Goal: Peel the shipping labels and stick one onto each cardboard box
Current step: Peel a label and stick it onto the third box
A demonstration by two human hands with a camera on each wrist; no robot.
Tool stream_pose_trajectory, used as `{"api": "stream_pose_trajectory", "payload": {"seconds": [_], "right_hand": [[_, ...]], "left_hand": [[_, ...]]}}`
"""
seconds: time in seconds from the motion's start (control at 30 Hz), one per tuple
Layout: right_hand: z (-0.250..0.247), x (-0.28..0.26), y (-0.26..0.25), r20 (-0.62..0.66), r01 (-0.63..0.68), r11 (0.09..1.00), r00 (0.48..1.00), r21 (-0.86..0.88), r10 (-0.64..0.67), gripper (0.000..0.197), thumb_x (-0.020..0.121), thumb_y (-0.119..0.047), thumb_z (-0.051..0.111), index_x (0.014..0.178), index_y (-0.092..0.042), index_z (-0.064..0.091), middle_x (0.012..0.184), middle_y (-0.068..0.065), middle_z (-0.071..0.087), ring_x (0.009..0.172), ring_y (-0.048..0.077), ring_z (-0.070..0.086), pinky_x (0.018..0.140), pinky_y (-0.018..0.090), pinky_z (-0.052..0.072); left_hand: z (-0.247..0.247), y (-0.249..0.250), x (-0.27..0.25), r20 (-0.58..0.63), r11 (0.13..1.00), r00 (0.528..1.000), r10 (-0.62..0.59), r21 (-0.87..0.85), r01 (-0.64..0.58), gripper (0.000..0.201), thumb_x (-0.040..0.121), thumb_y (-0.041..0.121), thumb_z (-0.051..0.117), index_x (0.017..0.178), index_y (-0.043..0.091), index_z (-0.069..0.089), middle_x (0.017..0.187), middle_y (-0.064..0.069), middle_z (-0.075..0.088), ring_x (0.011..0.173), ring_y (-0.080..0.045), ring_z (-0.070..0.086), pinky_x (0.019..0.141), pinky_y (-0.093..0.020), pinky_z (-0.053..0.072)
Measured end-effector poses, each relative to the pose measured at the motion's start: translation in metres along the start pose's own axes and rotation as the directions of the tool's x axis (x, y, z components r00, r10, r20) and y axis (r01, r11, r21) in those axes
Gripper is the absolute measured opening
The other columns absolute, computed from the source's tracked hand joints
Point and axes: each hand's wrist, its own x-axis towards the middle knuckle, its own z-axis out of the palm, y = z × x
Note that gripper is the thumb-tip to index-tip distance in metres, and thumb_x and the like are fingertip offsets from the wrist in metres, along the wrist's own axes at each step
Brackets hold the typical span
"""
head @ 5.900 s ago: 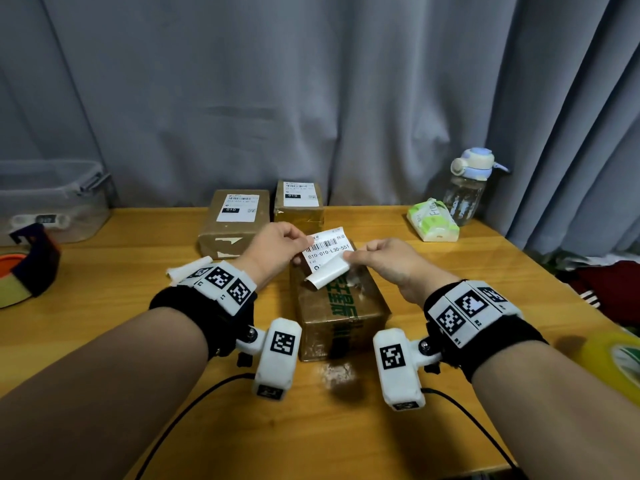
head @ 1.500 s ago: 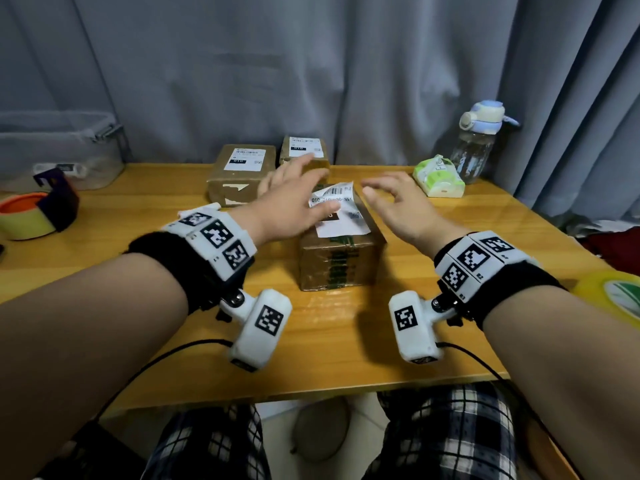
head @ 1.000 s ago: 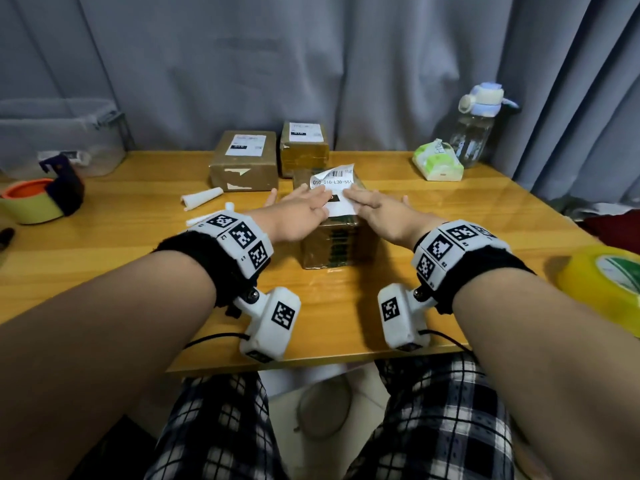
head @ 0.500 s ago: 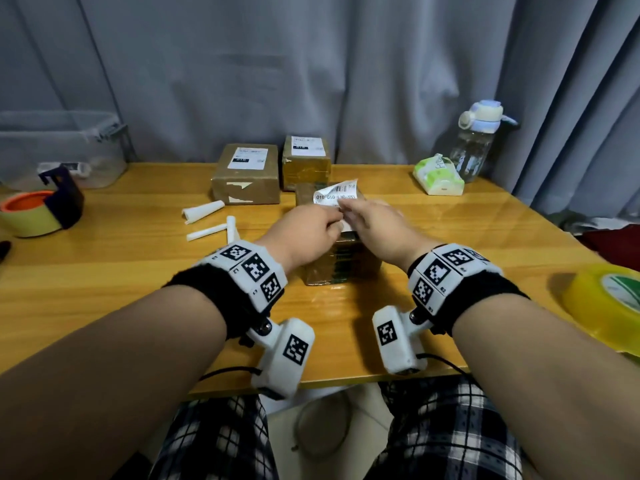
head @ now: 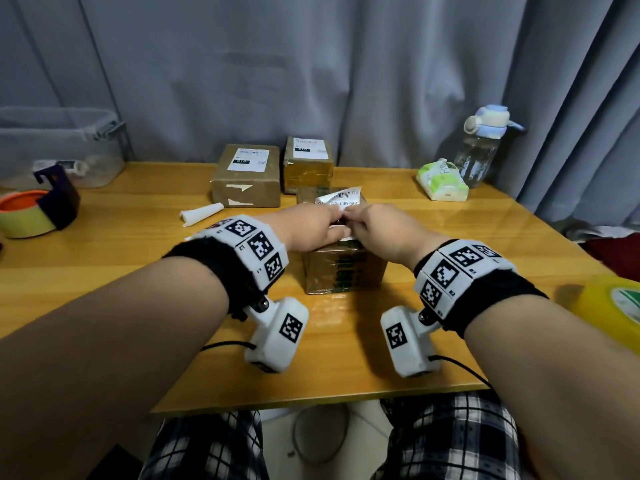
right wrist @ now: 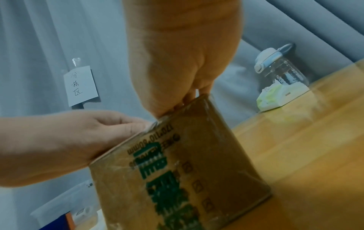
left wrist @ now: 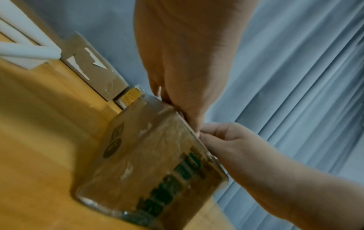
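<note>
A brown cardboard box [head: 343,268] with green print stands mid-table. A white shipping label [head: 341,197] lies on its top, its far edge curling upward. My left hand [head: 329,220] and right hand [head: 360,220] meet over the label's near part, fingers curled and pinching it at the box's top edge. In the left wrist view, my left hand [left wrist: 189,115] points down onto the box [left wrist: 157,155] beside my right hand [left wrist: 226,140]. In the right wrist view, my right hand [right wrist: 177,105] and left hand [right wrist: 98,129] touch the same edge. Two labelled boxes [head: 246,174] [head: 308,164] stand behind.
Rolled white backing papers [head: 202,213] lie left of the box. A tape dispenser [head: 38,209] and a clear bin [head: 59,143] are far left. A tissue pack [head: 441,180] and a water bottle [head: 481,150] stand at back right, and a yellow tape roll [head: 613,306] lies near right.
Both hands, spread flat over the label 1.5 s ago, have drawn together with fingers curled on its near part. The label's far edge still stands up.
</note>
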Motion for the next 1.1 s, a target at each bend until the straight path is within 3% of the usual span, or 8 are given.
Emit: {"api": "stream_pose_trajectory", "payload": {"seconds": [0.13, 0.23, 0.4, 0.6, 0.73, 0.9, 0.97, 1.1], "right_hand": [[-0.007, 0.005, 0.001, 0.144, -0.038, 0.998, 0.989, -0.048, 0.045, 0.045, 0.098, -0.023, 0.035, 0.143, -0.024, 0.039, 0.15, 0.005, 0.04, 0.139, 0.024, 0.034, 0.118, 0.044, 0.018], [-0.009, 0.011, 0.001, 0.189, -0.051, 0.998, 0.98, -0.028, 0.056, 0.048, 0.099, -0.022, 0.031, 0.147, -0.03, 0.031, 0.156, -0.003, 0.027, 0.147, 0.018, 0.016, 0.117, 0.048, 0.0], [-0.011, 0.025, 0.006, 0.233, -0.071, 0.997, 0.969, -0.033, 0.077, 0.047, 0.101, -0.025, 0.028, 0.147, -0.034, 0.027, 0.158, -0.013, 0.018, 0.148, 0.019, 0.008, 0.116, 0.05, -0.005], [-0.015, 0.037, 0.004, 0.258, -0.074, 0.99, 0.961, -0.123, 0.104, 0.049, 0.101, -0.028, 0.022, 0.15, -0.033, 0.017, 0.16, -0.014, 0.006, 0.148, 0.02, 0.001, 0.115, 0.056, -0.008], [-0.014, 0.045, 0.001, 0.261, -0.108, 0.976, 0.953, -0.191, 0.156, 0.054, 0.099, -0.036, 0.026, 0.15, -0.036, 0.009, 0.16, -0.014, -0.002, 0.148, 0.023, -0.006, 0.113, 0.06, -0.011], [-0.014, 0.045, 0.014, 0.252, -0.241, 0.952, 0.925, -0.188, 0.283, 0.059, 0.096, -0.057, 0.011, 0.151, -0.037, -0.001, 0.159, -0.012, -0.012, 0.146, 0.026, -0.016, 0.11, 0.057, -0.019], [-0.016, 0.048, 0.015, 0.228, -0.217, 0.96, 0.94, -0.176, 0.254, 0.06, 0.097, -0.055, 0.011, 0.151, -0.033, -0.002, 0.158, -0.011, -0.016, 0.146, 0.024, -0.018, 0.109, 0.055, -0.02], [-0.009, 0.052, 0.001, 0.242, -0.026, 0.997, 0.969, -0.076, 0.044, 0.055, 0.101, -0.043, 0.014, 0.151, -0.029, -0.004, 0.159, -0.01, -0.011, 0.147, 0.014, -0.01, 0.112, 0.05, -0.018]], "left_hand": [[-0.007, -0.007, 0.005, 0.099, 1.0, 0.995, 0.003, -0.028, 0.0, 0.046, 0.095, 0.042, 0.043, 0.13, 0.012, 0.042, 0.131, -0.01, 0.053, 0.12, -0.029, 0.051, 0.091, -0.027, 0.036], [-0.011, -0.012, 0.009, 0.136, 0.999, 0.991, 0.017, -0.036, -0.012, 0.055, 0.092, 0.05, 0.042, 0.135, 0.016, 0.038, 0.14, -0.008, 0.046, 0.128, -0.025, 0.044, 0.11, -0.038, 0.03], [-0.017, -0.018, 0.016, 0.21, 0.995, 0.977, -0.049, 0.1, 0.028, 0.08, 0.087, 0.064, 0.034, 0.149, 0.018, 0.013, 0.158, -0.002, 0.014, 0.146, -0.017, 0.013, 0.118, -0.049, 0.001], [-0.02, -0.022, 0.026, 0.268, 0.969, 0.947, -0.175, 0.219, 0.118, 0.101, 0.075, 0.079, 0.028, 0.149, 0.022, -0.01, 0.159, 0.006, -0.01, 0.147, -0.018, -0.008, 0.115, -0.057, -0.007], [-0.021, -0.023, 0.029, 0.269, 0.954, 0.933, -0.239, 0.245, 0.173, 0.112, 0.065, 0.088, 0.025, 0.148, 0.023, -0.012, 0.158, 0.006, -0.014, 0.146, -0.019, -0.012, 0.113, -0.059, -0.011], [-0.021, -0.037, 0.021, 0.202, 0.93, 0.925, -0.322, 0.251, 0.269, 0.121, 0.058, 0.092, 0.013, 0.149, 0.015, -0.004, 0.159, 0.0, -0.008, 0.146, -0.018, -0.012, 0.113, -0.058, -0.011], [-0.023, -0.041, 0.019, 0.141, 0.927, 0.934, -0.329, 0.235, 0.291, 0.113, 0.066, 0.087, 0.008, 0.149, 0.011, -0.002, 0.159, -0.004, -0.006, 0.146, -0.018, -0.011, 0.115, -0.054, -0.009], [-0.017, -0.041, 0.02, 0.125, 0.986, 0.982, -0.138, 0.111, 0.125, 0.077, 0.088, 0.067, 0.014, 0.149, 0.024, -0.003, 0.159, 0.006, -0.008, 0.146, -0.012, -0.01, 0.117, -0.05, -0.008]]}}
